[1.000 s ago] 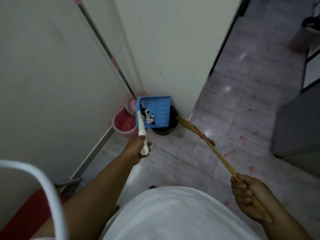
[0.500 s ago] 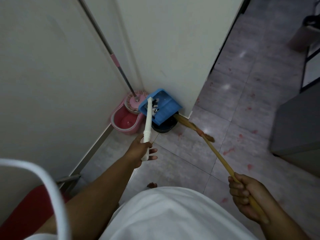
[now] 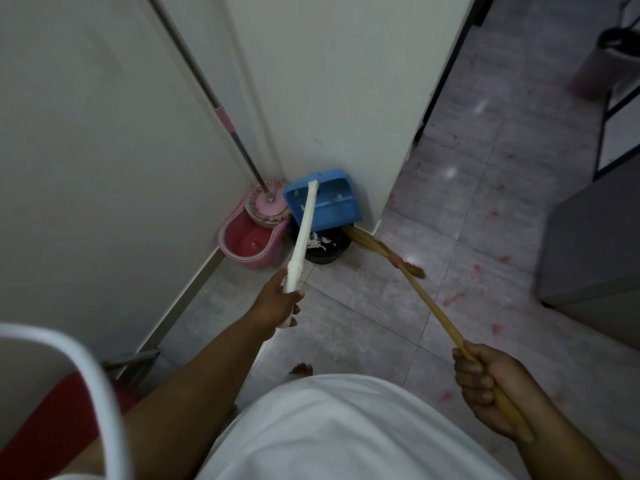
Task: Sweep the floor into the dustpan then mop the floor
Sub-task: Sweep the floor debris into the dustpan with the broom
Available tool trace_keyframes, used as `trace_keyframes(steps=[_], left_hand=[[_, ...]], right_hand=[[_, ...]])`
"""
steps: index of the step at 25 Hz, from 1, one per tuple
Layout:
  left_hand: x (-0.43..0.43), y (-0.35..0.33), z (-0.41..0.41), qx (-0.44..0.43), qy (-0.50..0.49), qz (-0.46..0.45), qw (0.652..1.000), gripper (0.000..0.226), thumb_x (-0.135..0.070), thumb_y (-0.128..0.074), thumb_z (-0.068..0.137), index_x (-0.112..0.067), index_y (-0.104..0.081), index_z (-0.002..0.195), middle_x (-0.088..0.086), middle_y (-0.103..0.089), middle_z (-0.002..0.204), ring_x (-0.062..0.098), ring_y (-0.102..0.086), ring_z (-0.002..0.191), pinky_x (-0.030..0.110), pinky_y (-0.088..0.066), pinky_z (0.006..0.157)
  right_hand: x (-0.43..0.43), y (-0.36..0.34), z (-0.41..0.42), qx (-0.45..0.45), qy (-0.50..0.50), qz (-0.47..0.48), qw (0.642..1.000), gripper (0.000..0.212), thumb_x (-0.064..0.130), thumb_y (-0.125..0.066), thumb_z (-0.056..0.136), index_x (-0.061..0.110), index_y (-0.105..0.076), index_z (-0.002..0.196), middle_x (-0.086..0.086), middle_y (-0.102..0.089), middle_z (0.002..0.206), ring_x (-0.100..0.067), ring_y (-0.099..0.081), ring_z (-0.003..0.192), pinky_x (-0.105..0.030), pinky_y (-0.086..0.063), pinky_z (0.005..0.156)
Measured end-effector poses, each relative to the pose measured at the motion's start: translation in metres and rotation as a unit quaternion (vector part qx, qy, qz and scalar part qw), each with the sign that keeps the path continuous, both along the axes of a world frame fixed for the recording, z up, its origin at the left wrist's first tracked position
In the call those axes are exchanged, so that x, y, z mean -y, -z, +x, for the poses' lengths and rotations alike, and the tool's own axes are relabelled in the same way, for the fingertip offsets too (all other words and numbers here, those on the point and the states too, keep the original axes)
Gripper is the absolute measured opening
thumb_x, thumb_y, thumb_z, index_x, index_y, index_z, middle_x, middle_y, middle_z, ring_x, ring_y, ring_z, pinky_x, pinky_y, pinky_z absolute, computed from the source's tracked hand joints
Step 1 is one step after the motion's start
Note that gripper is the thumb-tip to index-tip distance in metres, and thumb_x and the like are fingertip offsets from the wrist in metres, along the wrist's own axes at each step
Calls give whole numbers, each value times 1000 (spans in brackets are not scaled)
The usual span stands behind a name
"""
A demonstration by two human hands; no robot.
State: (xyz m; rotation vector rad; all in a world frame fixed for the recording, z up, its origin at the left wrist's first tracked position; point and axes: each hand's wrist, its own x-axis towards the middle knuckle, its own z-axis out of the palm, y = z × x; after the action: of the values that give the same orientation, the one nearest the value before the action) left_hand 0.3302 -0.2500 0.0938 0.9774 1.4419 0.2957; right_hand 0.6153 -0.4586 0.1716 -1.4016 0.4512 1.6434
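Head view: left hand [image 3: 277, 301] fingers wrap the dustpan [image 3: 334, 206] handle, tipping it over the bin [image 3: 329, 253] to empty it; right hand [image 3: 485, 386] clasps the broom [image 3: 433, 308] aside.

I see a white tube [image 3: 98, 375] curving over a red seat [image 3: 45, 427] at lower left. A grey cabinet [image 3: 595, 244] stands at right, with a bin [image 3: 602, 64] well beyond it.
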Motion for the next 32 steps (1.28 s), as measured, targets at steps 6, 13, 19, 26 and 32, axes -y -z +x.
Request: trace_keyframes(steps=[6,13,19,26,32], left_hand=[[6,-1,-3,-7,7,19,1000,61,-9,-63,91,-28,-38,144,11,-59,97,16,-57,65,28,-51,45],[10,-1,-6,9,-8,15,1000,65,-9,-63,91,-28,-36,147,11,-60,97,17,-57,65,29,-52,47],[13,-1,-9,8,-13,25,1000,59,-10,-63,91,-28,-41,143,12,-61,97,17,-58,65,28,-51,47],[14,-2,-10,10,-13,28,999,58,-10,-63,91,-28,-42,142,11,-60,95,17,-58,65,27,-51,47],[18,-4,-10,19,-14,18,1000,62,-9,-63,91,-26,-38,146,11,-58,96,18,-57,65,28,-51,48]], right_hand=[[6,-1,-2,3,6,4,1000,28,24,-37,101,8,-50,82,4,-36,44,-6,-30,26,-16,-25,23],[11,-4,-8,7,12,5,1000,28,24,-36,101,8,-49,82,4,-36,44,-6,-30,25,-14,-25,24],[13,-7,-12,4,6,8,1000,29,23,-36,101,8,-49,81,4,-36,42,-6,-29,25,-14,-25,24],[15,-7,-15,17,-10,15,1000,26,23,-39,100,7,-50,83,4,-36,46,-6,-29,26,-14,-24,24],[16,-7,-18,13,-20,47,999,23,22,-41,99,7,-51,85,3,-36,47,-6,-29,26,-14,-24,23]])
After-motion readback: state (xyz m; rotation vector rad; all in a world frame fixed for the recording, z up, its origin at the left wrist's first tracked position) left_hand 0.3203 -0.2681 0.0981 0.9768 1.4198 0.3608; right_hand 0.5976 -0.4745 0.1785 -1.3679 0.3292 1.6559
